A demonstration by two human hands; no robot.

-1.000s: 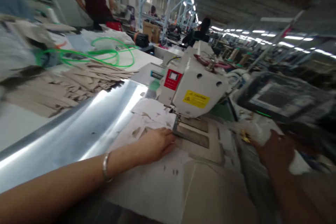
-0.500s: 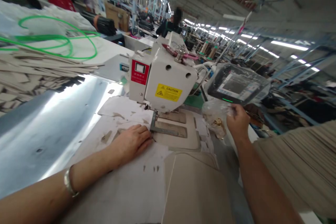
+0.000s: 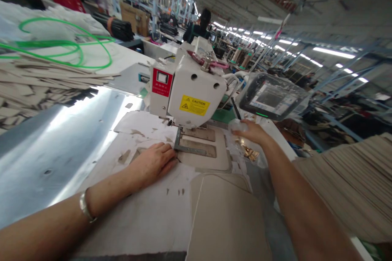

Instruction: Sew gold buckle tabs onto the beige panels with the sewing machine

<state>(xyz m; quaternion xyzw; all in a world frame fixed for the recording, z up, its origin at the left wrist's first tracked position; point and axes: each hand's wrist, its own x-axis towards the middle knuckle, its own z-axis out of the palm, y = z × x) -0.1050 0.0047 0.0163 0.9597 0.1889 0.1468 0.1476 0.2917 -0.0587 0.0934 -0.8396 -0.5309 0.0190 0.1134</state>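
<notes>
My left hand (image 3: 157,159) lies palm down on the white sheet (image 3: 137,208), fingers stretched out beside the dark metal clamp (image 3: 192,150) of a white sewing machine (image 3: 196,85). Under the clamp is a beige piece with two slots (image 3: 221,159). At the machine's right side, my right hand (image 3: 252,131) pinches the upper part of a clear plastic bag (image 3: 238,126). Gold metal pieces (image 3: 249,153) show at the bag's near end. In front of the clamp a larger beige panel (image 3: 226,216) lies flat; its near end is cut off by the frame.
A screen panel wrapped in plastic (image 3: 272,97) stands behind my right hand. Beige panels are stacked (image 3: 352,187) at the right. Loose beige strips (image 3: 39,85) and a green cord (image 3: 79,55) lie at the left. Other people are in the background.
My right hand has moved left and slightly away with the bag's upper part, and the gold pieces show more openly. My left hand stays beside the clamp.
</notes>
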